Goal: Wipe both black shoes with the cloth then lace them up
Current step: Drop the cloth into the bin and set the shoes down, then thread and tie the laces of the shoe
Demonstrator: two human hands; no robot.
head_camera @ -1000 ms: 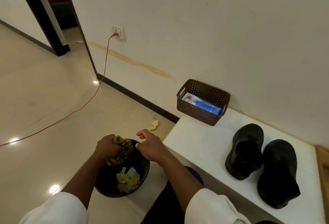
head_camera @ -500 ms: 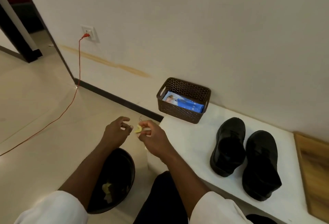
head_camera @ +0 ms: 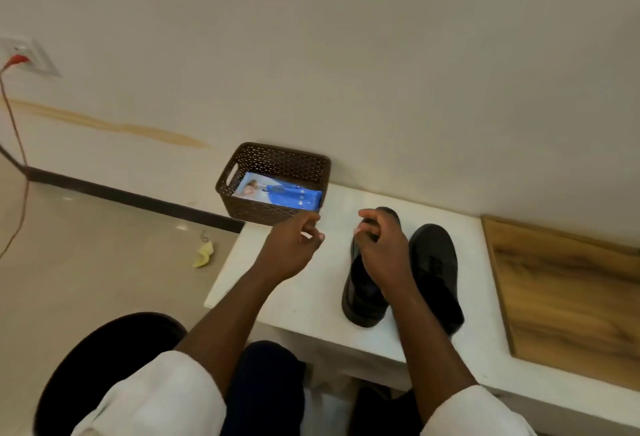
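Two black shoes stand side by side on the white bench (head_camera: 311,297), toes toward me: the left shoe (head_camera: 360,300) and the right shoe (head_camera: 438,273). My right hand (head_camera: 381,248) hovers over the far end of the left shoe with its fingers loosely curled and nothing in it. My left hand (head_camera: 292,248) hangs over the bench left of the shoes, near the basket, also loosely curled and holding nothing. No cloth or laces show in either hand.
A brown perforated basket (head_camera: 235,190) with a blue packet (head_camera: 280,196) sits at the bench's far left corner by the wall. A black bin (head_camera: 104,345) stands on the floor at lower left. A yellow scrap (head_camera: 204,255) lies on the tiles. A wooden panel (head_camera: 568,300) adjoins the bench on the right.
My left hand held a crumpled cloth over the black bin a second ago and no longer has it. Both hands have swung right from the bin to the bench and shoes.
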